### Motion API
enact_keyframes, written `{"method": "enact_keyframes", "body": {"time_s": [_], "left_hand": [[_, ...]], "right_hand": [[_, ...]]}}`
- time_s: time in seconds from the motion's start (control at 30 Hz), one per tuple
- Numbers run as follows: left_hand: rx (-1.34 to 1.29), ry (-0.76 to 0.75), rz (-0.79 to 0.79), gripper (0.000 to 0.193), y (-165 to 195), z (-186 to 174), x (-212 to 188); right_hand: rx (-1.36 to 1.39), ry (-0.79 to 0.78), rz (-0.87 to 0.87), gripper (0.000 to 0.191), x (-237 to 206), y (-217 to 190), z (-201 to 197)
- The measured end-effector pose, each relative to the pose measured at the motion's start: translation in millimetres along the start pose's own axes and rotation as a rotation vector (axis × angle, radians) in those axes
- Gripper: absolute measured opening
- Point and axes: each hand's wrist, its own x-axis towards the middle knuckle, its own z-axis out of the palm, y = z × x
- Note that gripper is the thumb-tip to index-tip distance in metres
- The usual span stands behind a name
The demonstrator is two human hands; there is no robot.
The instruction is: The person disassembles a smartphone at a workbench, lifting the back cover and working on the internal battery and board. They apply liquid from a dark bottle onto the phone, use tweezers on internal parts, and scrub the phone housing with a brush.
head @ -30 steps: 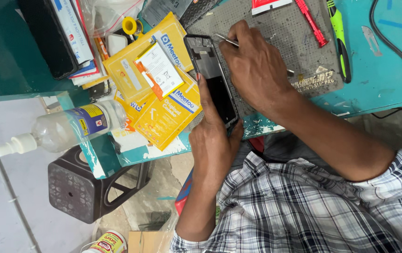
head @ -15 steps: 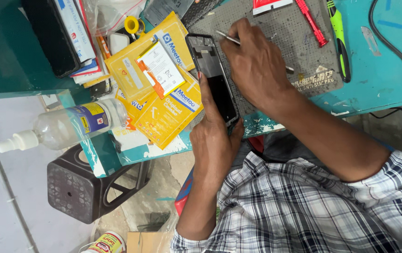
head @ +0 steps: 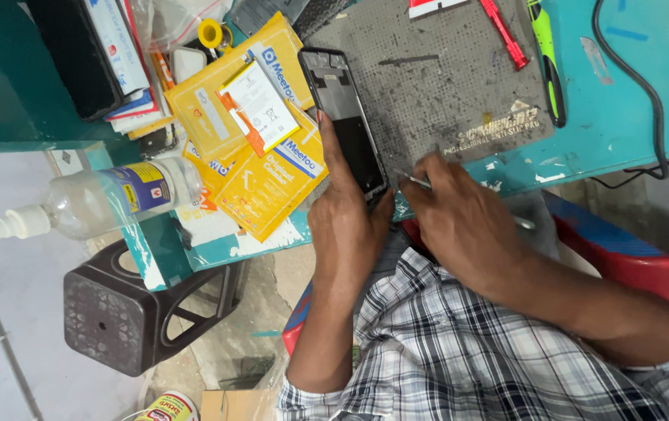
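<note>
Right hand (head: pixel 459 210) has dropped from the phone's (head: pixel 347 125) top to its lower end, pinching tweezers (head: pixel 418 182) at 5 o'clock. Left hand (head: pixel 346 218) grips the phone on the mat (head: pixel 443 86).

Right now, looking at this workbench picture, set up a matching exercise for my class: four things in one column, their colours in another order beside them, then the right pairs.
Things:
1. screwdriver
2. stool
3. packets
4. work mat

Colours:
A. grey
B. yellow
C. red
D. black

Pairs: 1-C, 2-D, 3-B, 4-A
</note>
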Motion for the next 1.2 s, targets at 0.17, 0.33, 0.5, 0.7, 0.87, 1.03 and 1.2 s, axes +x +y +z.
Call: {"method": "enact_keyframes", "body": {"time_s": [0.17,0.33,0.5,0.7,0.87,1.03,1.2], "left_hand": [[0.024,0.018,0.044,0.125,2,-2,0],[0.044,0.111,0.145,0.133,3,-12,5],[-0.104,-0.001,-0.119,0.122,7,-18,13],[-0.373,0.038,-0.336,0.085,-14,-5,13],[-0.932,0.254,-0.066,0.069,-42,5,2],[-1.056,0.274,-0.034,0.066,-31,-5,-18],[-1.151,0.227,-0.006,0.061,-11,-18,-31]], "right_hand": [[0.120,-0.047,0.017,0.037,-10,5,-5],[0.307,0.106,0.048,0.018,5,33,-14],[0.162,0.312,0.007,0.012,28,43,-1],[0.004,0.614,0.048,0.021,47,86,-4],[-0.177,0.557,0.140,0.024,59,122,-25],[0.007,0.634,0.126,0.024,56,83,-46],[0.550,0.445,-0.011,0.025,46,14,-74]]}}
